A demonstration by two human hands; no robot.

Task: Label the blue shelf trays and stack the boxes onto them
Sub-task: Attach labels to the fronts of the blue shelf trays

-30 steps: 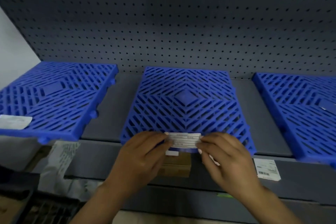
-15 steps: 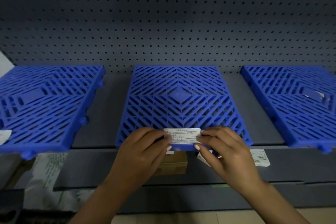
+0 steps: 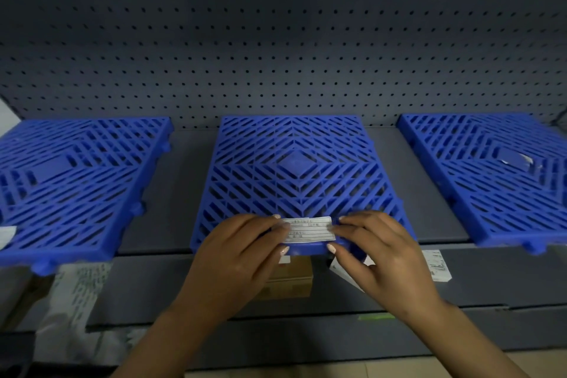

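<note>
Three blue slotted trays lie side by side on a grey shelf (image 3: pixel 175 193): left tray (image 3: pixel 76 181), middle tray (image 3: pixel 294 163), right tray (image 3: pixel 491 187). A white printed label (image 3: pixel 310 228) lies across the middle tray's front edge. My left hand (image 3: pixel 236 261) pinches its left end, fingers on top and thumb below. My right hand (image 3: pixel 389 258) pinches the right end the same way, with a white paper slip (image 3: pixel 343 273) tucked under its palm. A brown box (image 3: pixel 291 281) sits on the shelf below, partly hidden by my hands.
A grey pegboard (image 3: pixel 276 40) backs the shelf. The left tray carries a white label (image 3: pixel 6 235) at its front corner. Torn sticker scraps (image 3: pixel 518 159) cling to the right tray. A barcode tag (image 3: pixel 438 264) hangs on the shelf's front lip. A printed plastic bag (image 3: pixel 76 294) lies lower left.
The view has swung left and slightly up, so the trays sit more centred. Both hands have stayed at the ends of the label on the middle tray's front edge.
</note>
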